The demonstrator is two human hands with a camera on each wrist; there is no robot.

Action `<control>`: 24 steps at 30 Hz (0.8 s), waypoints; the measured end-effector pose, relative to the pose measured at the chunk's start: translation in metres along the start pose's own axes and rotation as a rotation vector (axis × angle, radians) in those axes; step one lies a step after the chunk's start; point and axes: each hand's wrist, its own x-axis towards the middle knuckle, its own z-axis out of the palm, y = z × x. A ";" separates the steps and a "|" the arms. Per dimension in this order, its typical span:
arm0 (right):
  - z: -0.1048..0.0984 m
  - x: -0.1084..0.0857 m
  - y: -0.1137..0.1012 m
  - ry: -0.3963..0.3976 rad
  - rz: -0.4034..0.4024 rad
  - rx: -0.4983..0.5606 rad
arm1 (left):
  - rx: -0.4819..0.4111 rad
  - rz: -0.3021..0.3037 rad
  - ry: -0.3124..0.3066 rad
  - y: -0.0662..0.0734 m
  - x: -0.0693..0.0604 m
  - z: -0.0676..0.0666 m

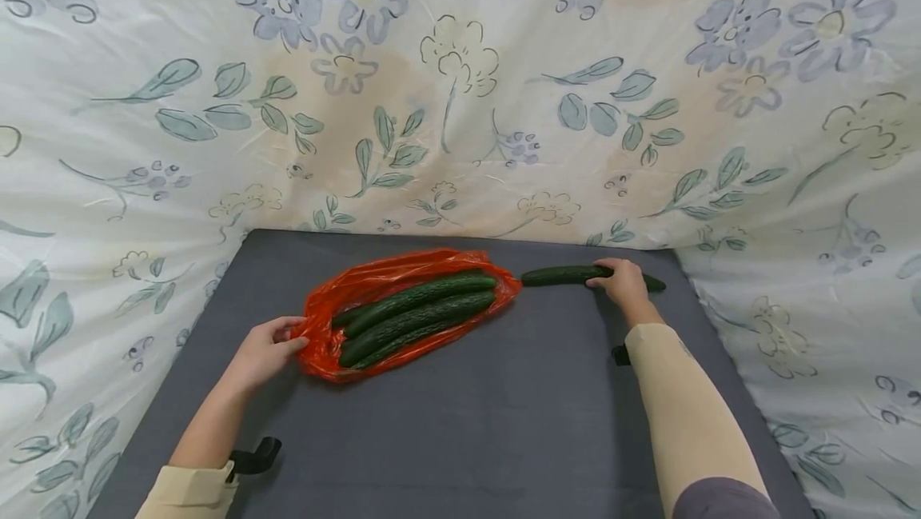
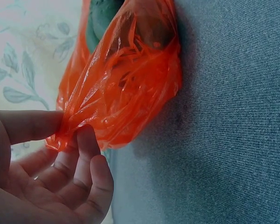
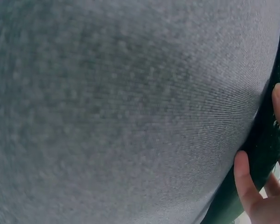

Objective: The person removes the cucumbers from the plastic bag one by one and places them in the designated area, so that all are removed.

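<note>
A red plastic bag (image 1: 381, 269) lies left of the table's middle, with several dark green cucumbers (image 1: 417, 319) showing through its open side. My left hand (image 1: 269, 349) pinches the gathered left end of the bag (image 2: 126, 93) between thumb and fingers; in the left wrist view the left hand (image 2: 56, 172) has its other fingers loosely bent. To the right, a single cucumber (image 1: 557, 275) lies outside the bag, its left tip close to the bag's right end. My right hand (image 1: 624, 283) grips this cucumber (image 3: 266, 149) near its right part, thumb and fingers around it.
The grey cloth-covered table (image 1: 460, 431) stretches beneath everything. Floral fabric (image 1: 460, 103) hangs behind the table and along both sides. A black strap end (image 1: 257, 457) sticks out at the left wrist, and another (image 1: 620, 355) shows by the right wrist.
</note>
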 end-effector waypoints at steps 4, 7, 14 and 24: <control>-0.003 0.002 -0.004 -0.035 -0.001 -0.055 | -0.002 0.003 -0.006 -0.001 0.000 0.003; -0.011 0.000 -0.017 -0.043 -0.014 -0.110 | 0.003 0.001 -0.008 -0.002 0.000 0.004; -0.024 -0.021 -0.075 0.011 -0.104 -0.031 | 0.009 -0.007 -0.008 -0.002 -0.004 0.005; 0.024 -0.084 -0.172 0.005 -0.489 0.303 | 0.016 0.026 -0.001 -0.006 -0.008 0.010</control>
